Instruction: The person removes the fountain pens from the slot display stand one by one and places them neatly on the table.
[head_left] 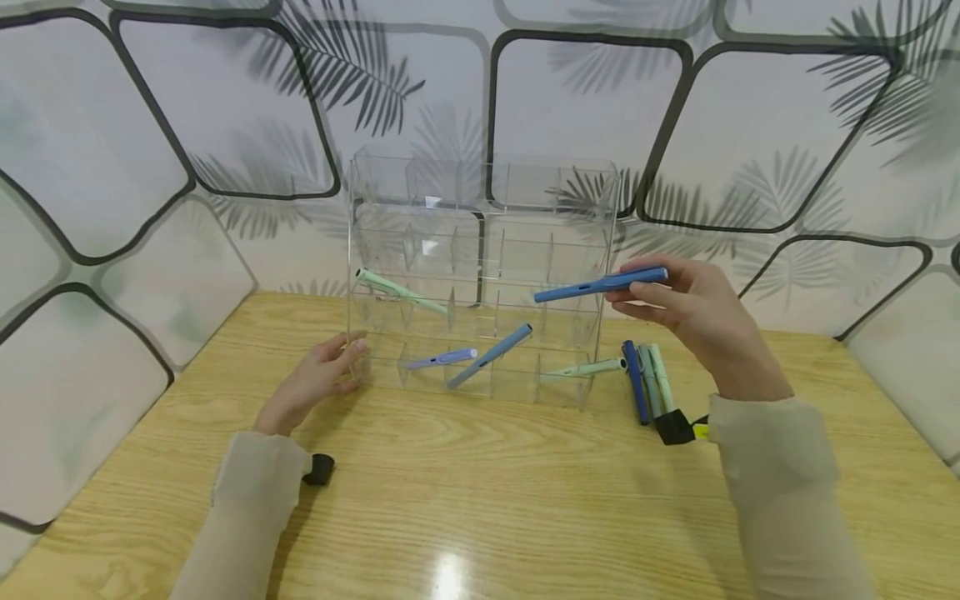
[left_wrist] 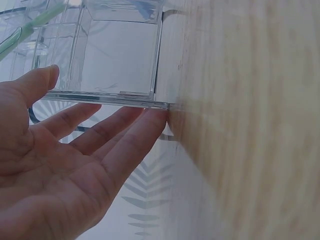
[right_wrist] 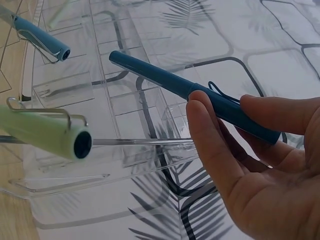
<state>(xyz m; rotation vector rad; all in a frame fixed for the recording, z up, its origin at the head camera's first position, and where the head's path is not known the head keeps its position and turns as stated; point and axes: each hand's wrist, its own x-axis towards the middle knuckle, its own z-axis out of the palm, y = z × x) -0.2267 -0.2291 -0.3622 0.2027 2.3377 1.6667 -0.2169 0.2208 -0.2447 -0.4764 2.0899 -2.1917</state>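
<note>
A clear acrylic display rack [head_left: 472,392] with rows of small compartments stands on the table against the patterned wall. My left hand [head_left: 318,375] holds its lower left side, the thumb at the front edge and the fingers [left_wrist: 117,132] along the outer side panel. In my right hand [head_left: 693,312], a blue capped pen [head_left: 577,289] is pinched between thumb and fingers, in front of the rack's right part. Its metal clip shows in the right wrist view. On the rack's lower rows lean a mint green pen [head_left: 401,292], a lilac pen [head_left: 442,359], a grey-blue pen [head_left: 491,356] and a pale green pen [head_left: 588,367].
Right of the rack, a dark blue pen [head_left: 634,383], a grey-green pen [head_left: 650,382] and a light green pen [head_left: 662,377] lie side by side on the wooden table [head_left: 450,475]. The patterned wall [head_left: 585,108] rises close behind the rack.
</note>
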